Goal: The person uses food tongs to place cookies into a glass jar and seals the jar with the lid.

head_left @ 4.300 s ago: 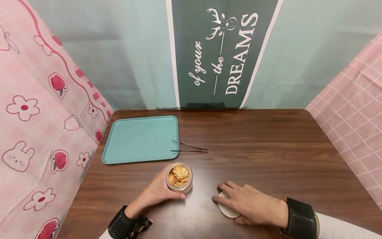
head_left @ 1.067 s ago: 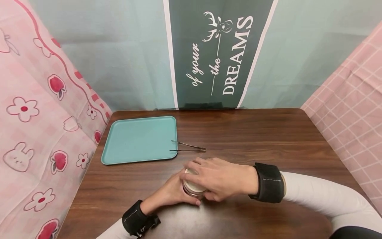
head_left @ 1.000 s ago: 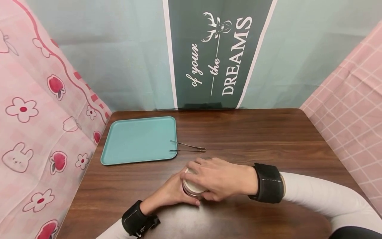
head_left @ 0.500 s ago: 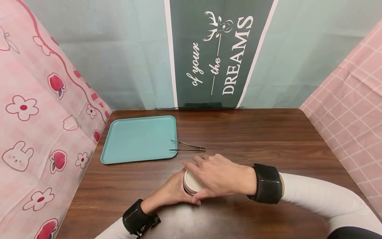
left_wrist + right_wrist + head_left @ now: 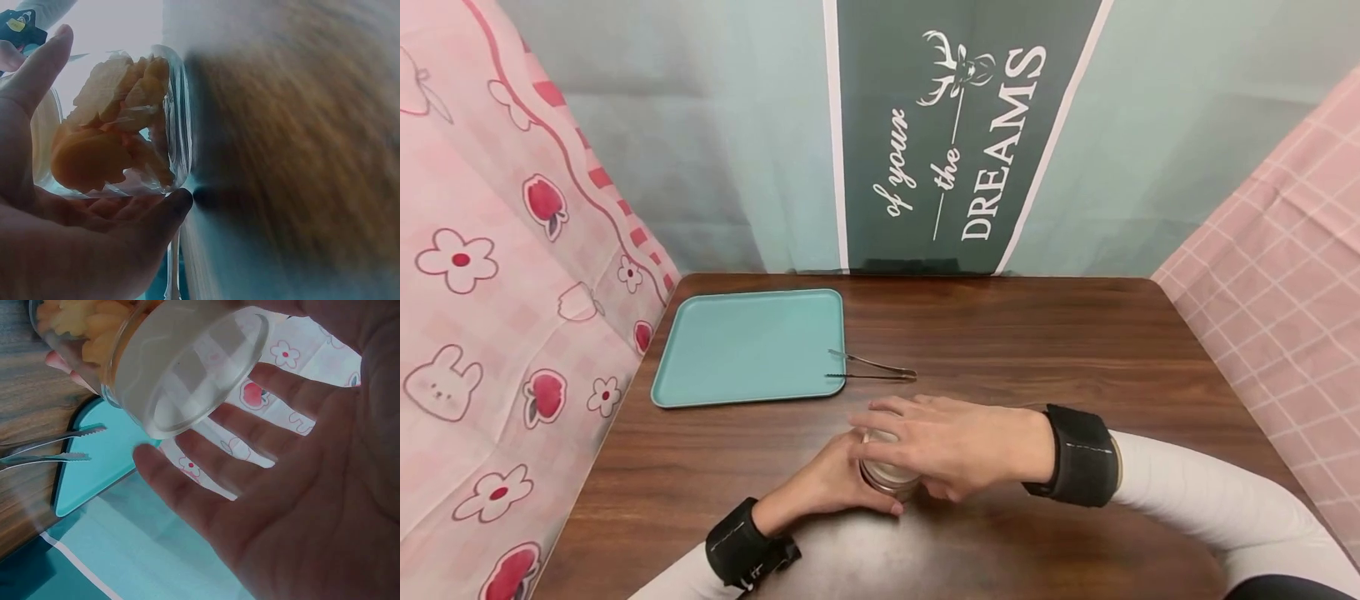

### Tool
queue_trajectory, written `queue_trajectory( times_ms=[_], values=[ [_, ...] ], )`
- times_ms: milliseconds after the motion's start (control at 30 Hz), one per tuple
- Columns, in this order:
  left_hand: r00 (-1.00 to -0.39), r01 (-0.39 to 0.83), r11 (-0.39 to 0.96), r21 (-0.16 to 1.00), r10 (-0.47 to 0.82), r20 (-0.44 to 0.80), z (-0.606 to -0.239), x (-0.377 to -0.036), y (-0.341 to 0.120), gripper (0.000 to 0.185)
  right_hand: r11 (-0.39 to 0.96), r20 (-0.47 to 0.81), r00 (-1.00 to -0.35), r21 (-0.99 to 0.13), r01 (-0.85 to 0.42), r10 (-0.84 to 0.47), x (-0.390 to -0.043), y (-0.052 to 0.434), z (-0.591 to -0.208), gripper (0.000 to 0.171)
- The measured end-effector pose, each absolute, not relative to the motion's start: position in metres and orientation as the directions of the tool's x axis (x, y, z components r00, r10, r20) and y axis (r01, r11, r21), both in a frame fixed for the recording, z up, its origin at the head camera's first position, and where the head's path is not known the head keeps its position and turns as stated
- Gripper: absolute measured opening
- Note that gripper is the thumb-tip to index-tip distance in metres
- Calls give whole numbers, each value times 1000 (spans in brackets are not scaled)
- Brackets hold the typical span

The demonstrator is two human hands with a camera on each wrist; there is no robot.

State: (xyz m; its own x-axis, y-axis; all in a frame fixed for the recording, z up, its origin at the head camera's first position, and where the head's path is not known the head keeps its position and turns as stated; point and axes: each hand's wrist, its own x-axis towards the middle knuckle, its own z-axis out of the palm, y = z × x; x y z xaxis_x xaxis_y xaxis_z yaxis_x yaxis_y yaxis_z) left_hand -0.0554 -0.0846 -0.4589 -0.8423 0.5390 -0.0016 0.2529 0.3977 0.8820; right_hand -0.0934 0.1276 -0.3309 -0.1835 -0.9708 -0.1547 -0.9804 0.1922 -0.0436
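A small glass jar (image 5: pixel 886 482) full of golden cookies stands on the wooden table (image 5: pixel 1060 350) near its front edge. My left hand (image 5: pixel 831 485) grips the jar from the left, thumb and fingers curled round the glass (image 5: pixel 131 125). A pale round lid (image 5: pixel 194 369) sits on the jar's mouth. My right hand (image 5: pixel 951 446) is spread over the lid. In the right wrist view its fingers (image 5: pixel 250 456) are straight and apart, with a gap between palm and lid.
A teal tray (image 5: pixel 748 346) lies at the back left of the table. Metal tongs (image 5: pixel 872 371) lie just right of the tray, their tips on its rim. Pink patterned cloths hang on both sides, and a green banner hangs behind.
Four seconds ago the jar stood uncovered with the lid on the table under my right hand. The lid is now on the jar. My right hand gripped it a second ago and has since opened.
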Motion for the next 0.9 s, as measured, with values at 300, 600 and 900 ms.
queue_trajectory(
  times_ms=[300, 600, 900],
  values=[
    [-843, 226, 403, 887, 537, -29, -459, -55, -85, 113, 178, -122, -173, -26, -984, -977, -96, 127, -332, 74],
    [-844, 258, 406, 877, 537, 0, -459, -57, -84, 111, 235, -132, -242, 70, -970, -961, -94, 123, -330, 71],
    [-862, 252, 433, 865, 508, -3, -464, -54, -85, 101, 364, -106, -366, 43, -931, -925, -89, 117, -335, 59]
  ],
)
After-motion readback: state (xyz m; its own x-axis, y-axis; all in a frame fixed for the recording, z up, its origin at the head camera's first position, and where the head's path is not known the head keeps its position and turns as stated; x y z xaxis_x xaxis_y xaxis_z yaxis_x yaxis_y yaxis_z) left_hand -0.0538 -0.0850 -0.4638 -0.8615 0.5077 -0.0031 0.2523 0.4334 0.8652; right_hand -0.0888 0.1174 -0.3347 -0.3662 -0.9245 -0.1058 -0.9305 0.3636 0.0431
